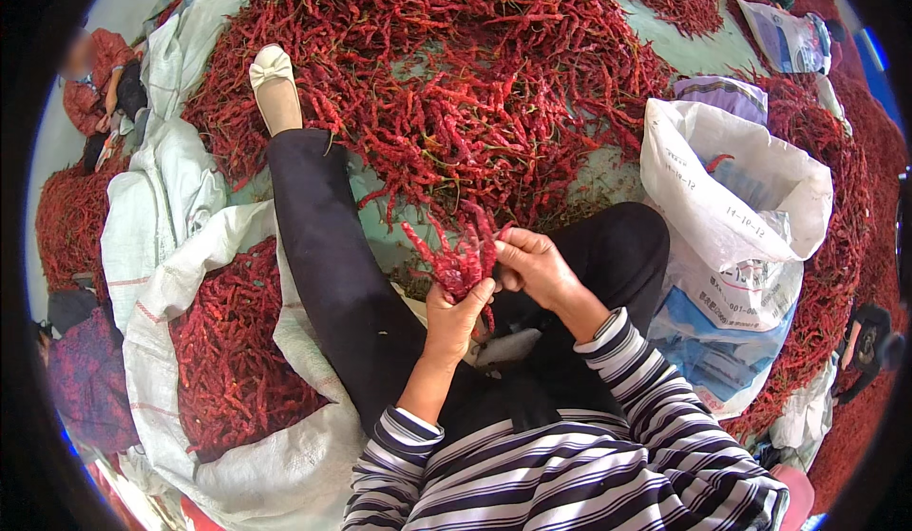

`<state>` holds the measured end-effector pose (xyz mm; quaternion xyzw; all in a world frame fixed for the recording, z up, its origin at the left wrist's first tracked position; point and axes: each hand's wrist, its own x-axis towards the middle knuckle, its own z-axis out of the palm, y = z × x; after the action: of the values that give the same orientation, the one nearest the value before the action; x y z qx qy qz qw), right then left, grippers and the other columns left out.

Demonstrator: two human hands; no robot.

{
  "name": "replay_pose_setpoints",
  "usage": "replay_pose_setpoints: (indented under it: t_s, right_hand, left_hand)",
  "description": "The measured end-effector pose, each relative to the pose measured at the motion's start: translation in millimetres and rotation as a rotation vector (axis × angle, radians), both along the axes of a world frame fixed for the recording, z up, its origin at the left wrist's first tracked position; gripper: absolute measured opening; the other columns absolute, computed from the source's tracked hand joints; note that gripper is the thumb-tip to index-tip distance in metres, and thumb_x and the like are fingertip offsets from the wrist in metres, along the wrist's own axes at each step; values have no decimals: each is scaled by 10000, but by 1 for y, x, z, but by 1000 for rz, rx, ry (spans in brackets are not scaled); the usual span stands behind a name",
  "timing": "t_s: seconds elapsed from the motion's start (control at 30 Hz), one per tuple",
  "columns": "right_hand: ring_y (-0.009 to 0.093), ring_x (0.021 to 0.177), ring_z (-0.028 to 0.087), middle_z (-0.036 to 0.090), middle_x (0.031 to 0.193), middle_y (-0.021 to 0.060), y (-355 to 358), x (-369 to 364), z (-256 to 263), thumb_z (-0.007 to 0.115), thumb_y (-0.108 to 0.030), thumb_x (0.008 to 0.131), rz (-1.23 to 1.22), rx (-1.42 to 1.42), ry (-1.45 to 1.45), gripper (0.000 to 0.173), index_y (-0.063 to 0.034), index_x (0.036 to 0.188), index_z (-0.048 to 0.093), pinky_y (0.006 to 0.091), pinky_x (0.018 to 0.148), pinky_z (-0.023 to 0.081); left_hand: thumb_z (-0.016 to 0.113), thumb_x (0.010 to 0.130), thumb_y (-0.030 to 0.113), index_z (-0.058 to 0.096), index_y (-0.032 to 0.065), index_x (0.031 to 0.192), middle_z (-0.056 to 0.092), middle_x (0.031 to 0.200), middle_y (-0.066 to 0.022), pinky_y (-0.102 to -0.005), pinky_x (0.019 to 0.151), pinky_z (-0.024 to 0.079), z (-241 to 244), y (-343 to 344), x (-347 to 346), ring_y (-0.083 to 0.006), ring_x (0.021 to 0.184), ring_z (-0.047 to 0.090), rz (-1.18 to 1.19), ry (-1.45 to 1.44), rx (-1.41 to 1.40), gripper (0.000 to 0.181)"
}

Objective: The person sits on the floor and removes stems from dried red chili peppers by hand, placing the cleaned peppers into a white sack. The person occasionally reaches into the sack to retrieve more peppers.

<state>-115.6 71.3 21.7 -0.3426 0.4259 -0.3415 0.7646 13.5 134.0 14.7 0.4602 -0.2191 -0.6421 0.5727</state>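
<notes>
A bunch of dried red chili peppers (456,267) fans upward out of my left hand (456,317), whose fingers are closed around it. My right hand (534,264) pinches a chili at the right side of the bunch between thumb and fingers. Both hands are close together above my lap, between my dark-trousered legs. Just beyond them spreads a large heap of red chilies (484,111), with green stems showing among them. My right fingertips are partly hidden by the chilies.
An open white woven sack (153,381) full of chilies stands at my left. Another white sack (719,239), printed with writing, stands open at my right. My outstretched leg (313,246) borders the heap. People (107,89) sit by more chili piles around me.
</notes>
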Motion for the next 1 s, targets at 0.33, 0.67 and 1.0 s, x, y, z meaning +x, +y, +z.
replay_pose_setpoints:
  t_s: [0.33,0.67,1.0]
  right_hand:
    - [14,500,380,481,651,-46,20,26,-8,442,-143,906,130,-255,272,262,-46,1143,497,161,445,334]
    - [48,555,500,542,676,4,25,17,14,485,-61,862,317,-133,193,221,5,1065,542,198,506,427]
    - [58,558,481,495,644,6,28,8,11,550,-64,809,452,-323,301,56,-14,829,563,223,519,416]
  left_hand:
    - [588,752,-30,453,33,1109,544,1005,-40,-253,759,467,-24,-4,6,-107,853,549,35,-246,-95,387]
    - [592,760,63,476,90,1042,562,906,-41,-249,441,409,-6,12,34,-143,556,510,9,485,71,306]
    - [587,755,27,556,26,921,587,793,-60,-245,446,419,-13,16,39,-143,521,530,-88,352,121,169]
